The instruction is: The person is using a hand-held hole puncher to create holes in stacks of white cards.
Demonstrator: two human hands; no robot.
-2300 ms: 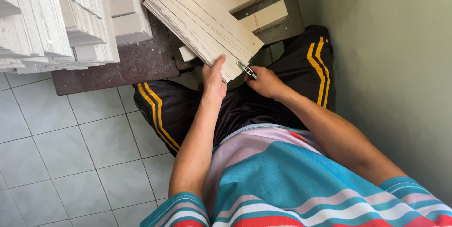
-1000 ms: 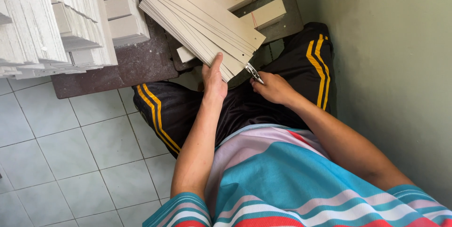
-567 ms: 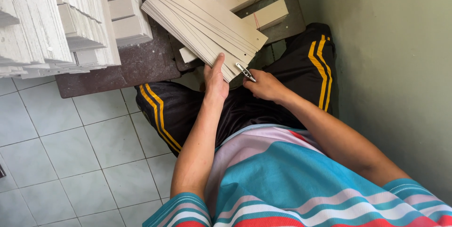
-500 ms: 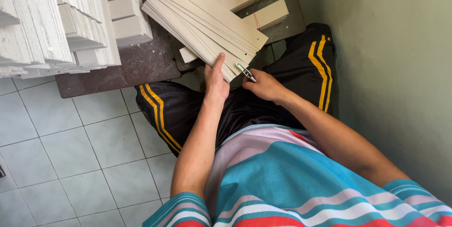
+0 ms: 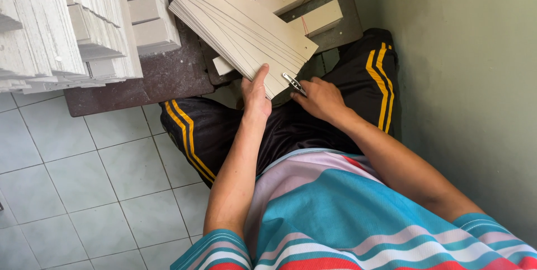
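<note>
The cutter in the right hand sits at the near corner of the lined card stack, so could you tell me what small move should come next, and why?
Probably draw the cutter along the nearest pencil line. The right hand holds its tip at the near edge of the card stack, the left hand pins that edge with the thumb on top, and parallel lines run the length of the top sheet.

A dark brown tabletop [image 5: 168, 74] is seen just beyond the left grip [image 5: 256, 97]. A fanned stack of cream sheets [image 5: 243, 29] is laid on it, touched by that grip; two banded blocks [image 5: 305, 1] lie beyond, and white stacks [image 5: 72, 24] well to its left.
</note>
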